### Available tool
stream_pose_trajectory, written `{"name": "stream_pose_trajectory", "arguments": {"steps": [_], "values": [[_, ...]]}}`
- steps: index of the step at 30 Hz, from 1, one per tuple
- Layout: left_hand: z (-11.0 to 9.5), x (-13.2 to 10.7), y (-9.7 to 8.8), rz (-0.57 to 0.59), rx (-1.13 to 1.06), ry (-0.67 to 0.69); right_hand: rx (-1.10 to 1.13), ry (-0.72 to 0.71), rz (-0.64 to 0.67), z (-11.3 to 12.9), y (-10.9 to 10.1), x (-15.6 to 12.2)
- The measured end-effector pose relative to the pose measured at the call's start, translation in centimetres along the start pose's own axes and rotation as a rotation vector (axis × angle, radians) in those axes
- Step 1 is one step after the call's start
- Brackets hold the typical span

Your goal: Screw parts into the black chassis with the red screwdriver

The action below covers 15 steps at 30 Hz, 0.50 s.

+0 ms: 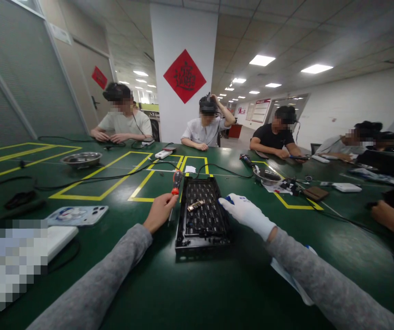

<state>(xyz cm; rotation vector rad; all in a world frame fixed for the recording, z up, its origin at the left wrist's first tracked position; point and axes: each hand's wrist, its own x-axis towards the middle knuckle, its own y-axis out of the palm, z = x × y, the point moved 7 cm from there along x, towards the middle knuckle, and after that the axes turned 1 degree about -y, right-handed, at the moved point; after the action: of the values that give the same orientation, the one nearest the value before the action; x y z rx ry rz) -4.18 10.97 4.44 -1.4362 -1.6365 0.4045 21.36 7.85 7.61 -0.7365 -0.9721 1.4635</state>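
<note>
A tray [202, 248] lies on the table [149, 286] at twelve o'clock, a loose piece [196, 205] inside. From it, my left hand [159, 213] with a screwdriver [176, 184] is at nine, my right hand [247, 213] at three; farther off, a phone [76, 215] at nine, a bowl [82, 159] at ten, what looks like paper [190, 169] at twelve.

White pillar [184, 32]; bright ceiling panels [262, 60]; left partition [21, 68] apparently glazed.
</note>
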Motion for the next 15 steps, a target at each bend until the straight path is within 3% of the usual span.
{"name": "stream_pose_trajectory", "arguments": {"steps": [2,4,7,8,10,13,15], "values": [[-4.8,-0.5,0.1,-0.005,-0.108,0.155,0.338,-0.144,-0.042,3.0,-0.2,0.1],[-9.8,-1.1,0.7,0.072,-0.147,0.316,0.648,-0.221,-0.033,5.4,0.2,0.6],[-13.8,-1.1,0.6,0.091,-0.083,0.424,0.785,-0.11,-0.2,4.7,-0.4,2.0],[-13.8,-0.9,0.5,0.108,-0.072,0.434,0.771,-0.073,-0.217,3.8,-0.7,2.3],[-11.5,0.0,0.2,0.076,-0.092,0.358,0.712,0.005,-0.233,1.1,-1.5,2.8],[-4.8,1.3,0.5,-0.01,-0.171,0.093,0.578,0.102,-0.238,-3.3,-2.2,2.6],[-0.7,1.5,2.5,0.082,-0.256,-0.108,0.474,0.149,-0.212,-5.3,-1.5,2.2]]}}
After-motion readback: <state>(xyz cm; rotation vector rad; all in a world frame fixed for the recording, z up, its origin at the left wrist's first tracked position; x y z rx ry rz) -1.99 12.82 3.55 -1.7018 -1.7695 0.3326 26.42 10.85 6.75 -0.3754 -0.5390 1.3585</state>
